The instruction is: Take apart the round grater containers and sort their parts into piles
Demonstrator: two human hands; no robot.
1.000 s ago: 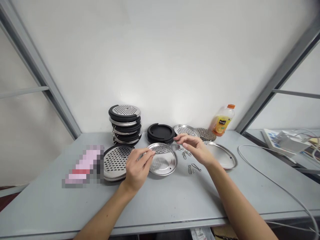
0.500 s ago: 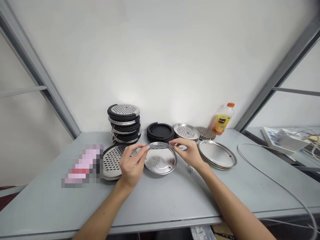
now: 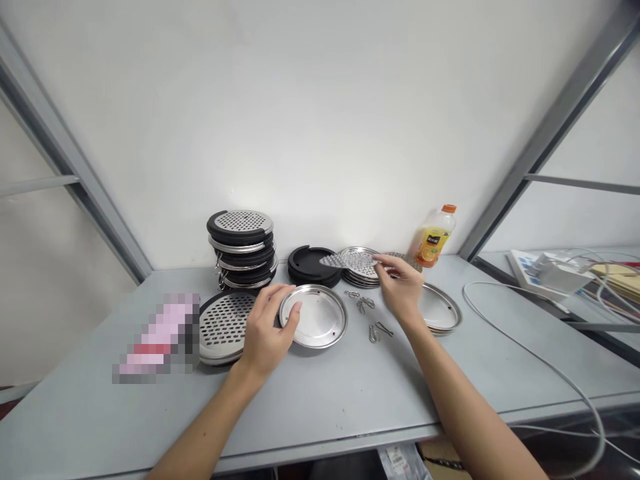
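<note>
In my right hand [image 3: 401,287], thumb and fingers pinch the edge of a thin round grater plate [image 3: 345,262], which is tilted above the table. My left hand [image 3: 270,333] is open, thumb and fingers apart, at the left rim of a shallow round metal dish [image 3: 320,317]; whether it touches the rim I cannot tell. Left of that hand lies a grater plate with large holes [image 3: 225,327]. Several small wire clips [image 3: 374,333] lie between the dish and my right forearm.
A stack of black-rimmed graters [image 3: 243,250] stands at the back left, with black rings [image 3: 315,267] beside it. Perforated discs [image 3: 364,280] are piled behind the clips. Metal lids [image 3: 440,307], an orange juice bottle [image 3: 435,240] and a white cable [image 3: 520,343] are at the right.
My left hand has let go of the grater plate. My right hand has carried it rightward and up, away from above the dish, uncovering the wire clips.
</note>
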